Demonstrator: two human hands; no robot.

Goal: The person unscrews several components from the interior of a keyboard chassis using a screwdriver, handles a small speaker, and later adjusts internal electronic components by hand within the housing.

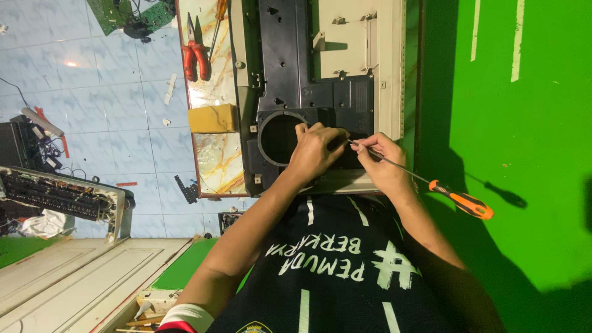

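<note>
My left hand (314,151) lies with bent fingers on a black plastic panel (296,61), just right of its large round opening (279,139). Whether its fingertips pinch anything is hidden. My right hand (381,163) grips the metal shaft of a screwdriver (462,202) with an orange and black handle that sticks out to the right. The tip meets the panel right next to my left fingers. The panel sits inside a beige casing (387,61).
Red-handled pliers (196,55), a second screwdriver (219,11) and a yellow block (213,118) lie on a marble-patterned board (219,161) left of the casing. An opened electronics chassis (55,194) and a green circuit board (132,12) sit on the tiled floor. A green surface (518,123) fills the right.
</note>
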